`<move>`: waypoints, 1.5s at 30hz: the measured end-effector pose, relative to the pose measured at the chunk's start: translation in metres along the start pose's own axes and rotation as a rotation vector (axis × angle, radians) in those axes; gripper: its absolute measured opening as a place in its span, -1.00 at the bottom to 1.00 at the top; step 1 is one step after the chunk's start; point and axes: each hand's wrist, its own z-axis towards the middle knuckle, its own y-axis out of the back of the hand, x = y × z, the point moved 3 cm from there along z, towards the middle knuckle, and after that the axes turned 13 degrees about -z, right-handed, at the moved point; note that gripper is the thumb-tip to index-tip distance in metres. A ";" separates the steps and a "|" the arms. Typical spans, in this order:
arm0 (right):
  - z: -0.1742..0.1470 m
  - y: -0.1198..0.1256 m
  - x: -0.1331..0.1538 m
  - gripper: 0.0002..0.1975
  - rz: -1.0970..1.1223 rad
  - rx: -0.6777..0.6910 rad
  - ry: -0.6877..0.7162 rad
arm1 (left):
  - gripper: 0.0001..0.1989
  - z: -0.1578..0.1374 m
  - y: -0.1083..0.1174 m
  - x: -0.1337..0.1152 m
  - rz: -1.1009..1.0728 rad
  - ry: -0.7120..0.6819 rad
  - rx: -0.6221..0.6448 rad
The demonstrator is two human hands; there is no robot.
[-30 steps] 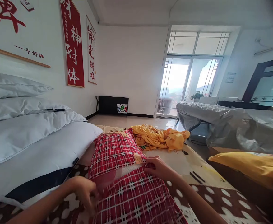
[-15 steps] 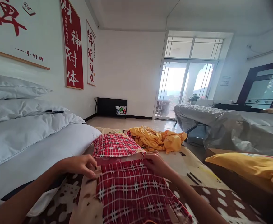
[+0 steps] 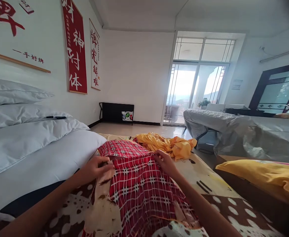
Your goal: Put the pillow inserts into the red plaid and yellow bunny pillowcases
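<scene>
A red plaid pillowcase with beige printed side panels stretches between my two hands, its far edge raised off the bed. My left hand pinches its far left corner between thumb and fingers. At the far right corner, my right hand grips the same edge. Toward me the cloth hangs in folds, with an orange-trimmed edge and a pale spotted part at the bottom. Just beyond lies another red plaid piece, flat on the bed. Behind it, yellow cloths are heaped.
Several white pillows are stacked on my left. The bed carries a brown and cream patterned sheet. On the right, a yellow pillow rests on a cardboard box, near a plastic-covered table.
Both hands have lifted the pillowcase's far edge. My left hand has moved right and up, and the edge now covers part of the plaid piece beyond. The view has shifted slightly.
</scene>
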 end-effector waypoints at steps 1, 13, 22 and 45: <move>-0.001 0.002 -0.010 -0.78 -0.009 -0.025 -0.047 | -0.59 -0.002 0.000 0.011 -0.011 0.033 0.066; -0.051 -0.032 -0.079 -0.59 -0.057 0.401 -0.160 | -0.66 -0.040 -0.010 0.050 -0.179 0.116 0.113; -0.044 -0.022 -0.004 -0.82 -0.204 0.143 0.119 | -0.86 -0.033 -0.029 0.047 0.187 0.096 -0.004; -0.027 -0.019 -0.064 -0.81 -0.165 0.191 -0.146 | -0.46 -0.037 0.011 0.115 0.037 0.199 -0.266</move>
